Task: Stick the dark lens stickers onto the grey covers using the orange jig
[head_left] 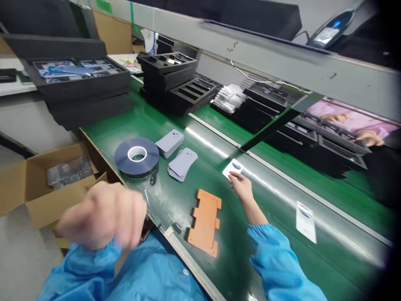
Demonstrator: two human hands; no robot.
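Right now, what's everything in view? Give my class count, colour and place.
work surface: 1, green, centre
tape roll: 1, dark blue, left of centre
plate stacks: 2, grey, right of roll
notched plate: 1, orange, near edge
white cards: 2, white, right side
box: 1, brown, lower left
plastic pieces: several, clear, in box
trays: many, black, back and left
tray pieces: several, blue-white, far left
packets: several, white, back
shelf beam: 1, grey, across top
device: 1, dark, top right
co-worker's hands: 2, pink sleeves, right
left grip: 1, blue sleeve, lower left
right grip: 1, blue sleeve, at a white card
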